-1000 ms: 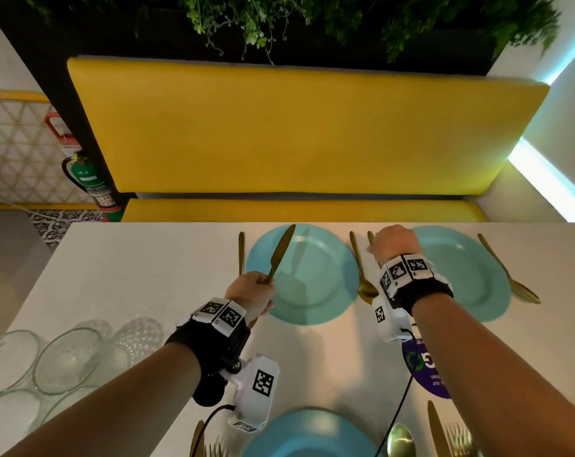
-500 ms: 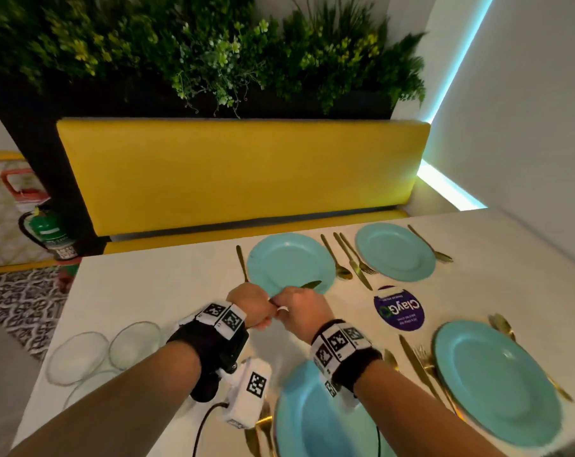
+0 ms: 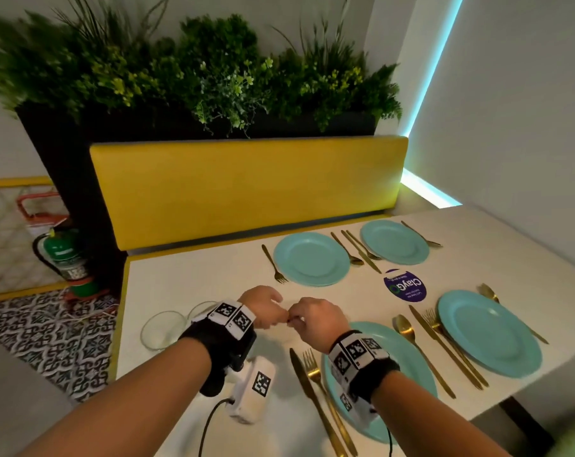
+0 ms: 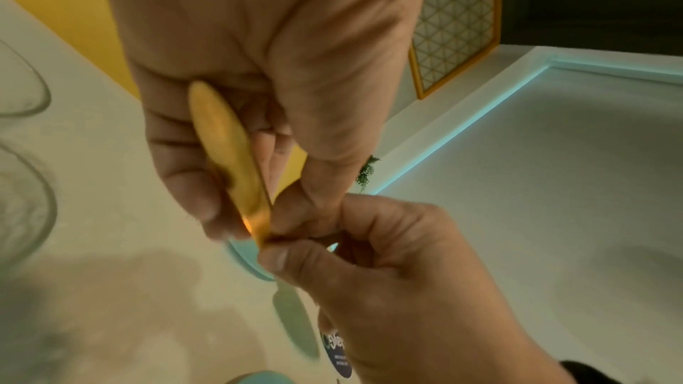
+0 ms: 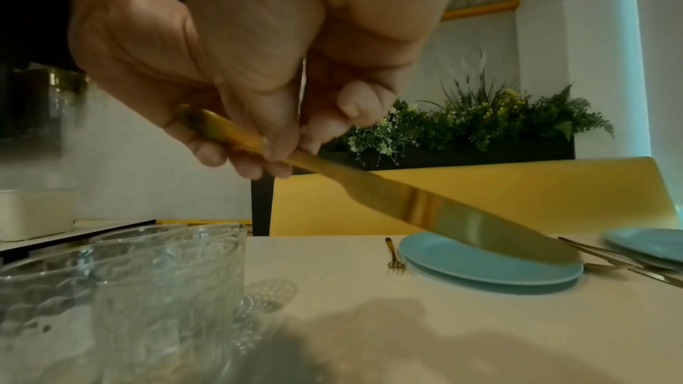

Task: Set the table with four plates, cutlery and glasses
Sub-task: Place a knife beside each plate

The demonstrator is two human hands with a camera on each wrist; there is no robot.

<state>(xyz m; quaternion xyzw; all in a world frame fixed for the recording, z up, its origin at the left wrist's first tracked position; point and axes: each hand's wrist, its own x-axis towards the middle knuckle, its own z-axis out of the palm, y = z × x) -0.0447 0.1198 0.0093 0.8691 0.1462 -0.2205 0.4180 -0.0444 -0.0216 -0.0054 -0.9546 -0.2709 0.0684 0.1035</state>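
My left hand [image 3: 266,306] and right hand [image 3: 312,319] meet above the white table [image 3: 187,285], in front of the far left teal plate [image 3: 312,258]. Between them they hold a gold knife [image 5: 425,203]. The left hand [image 4: 221,98] curls round the handle of the gold knife [image 4: 236,162], and the right hand [image 4: 369,259] pinches it just below. The blade points over the far left plate [image 5: 480,264]. In the head view the hands hide the knife. Three more teal plates lie at the far right [image 3: 395,242], near right [image 3: 487,331] and near left [image 3: 408,367].
Several clear glasses [image 3: 162,329] stand at the table's left edge, close to my left wrist. Gold cutlery lies beside each plate, with a fork [image 3: 272,263] left of the far left plate. A round purple sticker [image 3: 404,285] marks the middle. A yellow bench [image 3: 246,189] runs behind.
My right hand left the cutlery between the far plates and came to the left hand, taking hold of the knife. Both hands drew back from the far left plate.
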